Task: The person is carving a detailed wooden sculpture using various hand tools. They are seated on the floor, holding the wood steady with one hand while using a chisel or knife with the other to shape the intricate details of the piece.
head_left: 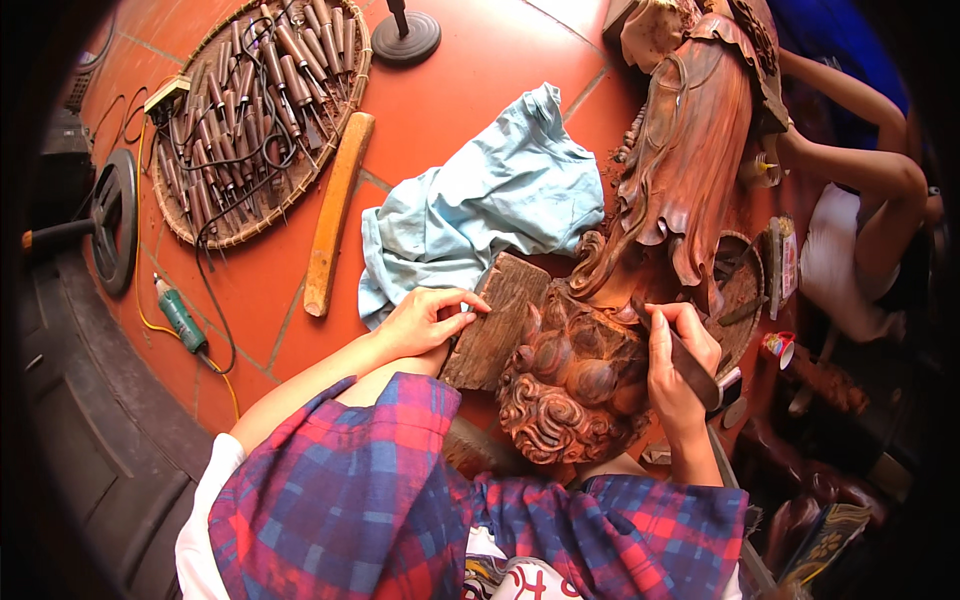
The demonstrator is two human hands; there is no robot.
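Note:
A reddish-brown carved wooden statue lies before me, its rounded, curly carved base close to my lap and its robed body stretching away to the upper right. My right hand is closed around a slim carving tool with a dark shaft, over the right side of the base. The tool's working tip is hard to make out. A rough brown wood block sits against the base's left side. At that block's left edge rests my left hand, fingers bent, with a gap between thumb and forefinger and nothing visible in them.
Pale blue cloth lies crumpled on the orange tiles, beside a wooden bar. A round woven tray holds many brown-handled tools. Left of it lie a green corded power tool and cables. Another person's arms reach the statue's far end.

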